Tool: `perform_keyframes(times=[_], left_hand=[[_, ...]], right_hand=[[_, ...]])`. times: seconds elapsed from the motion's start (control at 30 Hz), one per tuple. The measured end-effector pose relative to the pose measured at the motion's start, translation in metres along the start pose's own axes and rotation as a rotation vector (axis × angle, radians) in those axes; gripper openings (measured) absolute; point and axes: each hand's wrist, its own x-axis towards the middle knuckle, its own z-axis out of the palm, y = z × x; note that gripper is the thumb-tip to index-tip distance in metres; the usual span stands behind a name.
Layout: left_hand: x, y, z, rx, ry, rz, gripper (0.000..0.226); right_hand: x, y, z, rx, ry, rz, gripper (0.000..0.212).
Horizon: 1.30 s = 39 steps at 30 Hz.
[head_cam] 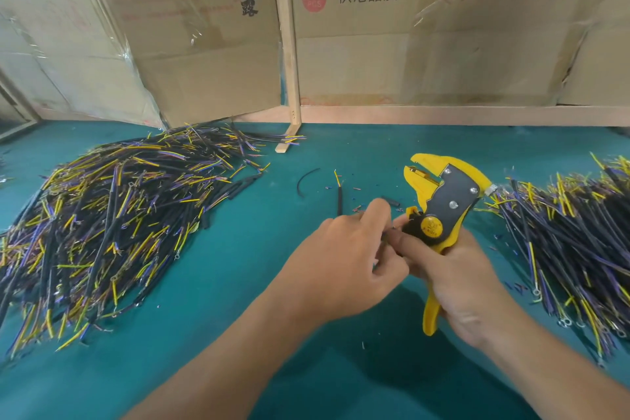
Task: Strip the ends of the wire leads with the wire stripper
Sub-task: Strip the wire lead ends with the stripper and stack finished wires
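My right hand (pixel 456 280) grips the handles of a yellow and grey wire stripper (pixel 443 194), jaws pointing up and away over the green table (pixel 238 283). My left hand (pixel 344 266) pinches a thin dark wire lead (pixel 392 232) right beside the stripper's yellow knob; most of the lead is hidden by my fingers. A large heap of black, yellow and purple wire leads (pixel 112 215) lies at the left. A second heap of leads (pixel 572 242) lies at the right.
A single lead (pixel 339 194), a curved black sleeve piece (pixel 305 181) and small insulation scraps lie on the table beyond my hands. Cardboard boxes (pixel 409 27) and a wooden post (pixel 289 44) stand along the back edge.
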Motion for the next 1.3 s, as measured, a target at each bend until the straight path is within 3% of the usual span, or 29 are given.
perform_keyframes(times=[0.23, 0.33, 0.47, 0.63, 0.77, 0.9, 1.1, 1.23, 1.3], left_hand=[[0.001, -0.005, 0.001, -0.310, 0.027, -0.094, 0.010], [0.001, -0.003, 0.002, -0.466, 0.047, -0.158, 0.011], [0.003, -0.001, 0.004, -0.650, 0.041, -0.234, 0.017], [0.003, -0.001, 0.007, -0.671, 0.012, -0.251, 0.005], [0.002, 0.000, 0.009, -0.664, -0.003, -0.273, 0.009], [0.003, 0.000, 0.006, -0.712, -0.013, -0.315, 0.009], [0.006, -0.006, -0.001, -0.824, -0.027, -0.375, 0.020], [0.007, -0.009, -0.003, -0.892, -0.014, -0.407, 0.020], [0.008, -0.010, -0.005, -0.952, 0.000, -0.433, 0.022]], right_hand=[[0.001, -0.002, -0.002, -0.076, -0.025, -0.139, 0.011], [0.001, 0.000, -0.002, -0.025, -0.005, -0.131, 0.020], [0.000, -0.001, -0.001, 0.014, 0.023, -0.135, 0.017], [0.002, -0.001, -0.001, 0.029, 0.029, -0.117, 0.006], [0.003, 0.001, -0.002, 0.095, 0.006, -0.094, 0.037], [0.004, 0.003, -0.003, 0.061, -0.004, -0.077, 0.037], [0.007, -0.003, -0.009, 0.090, 0.010, 0.037, 0.019], [0.008, -0.013, -0.012, 0.186, -0.089, 0.256, 0.002], [0.009, -0.017, -0.015, 0.192, -0.088, 0.372, 0.012]])
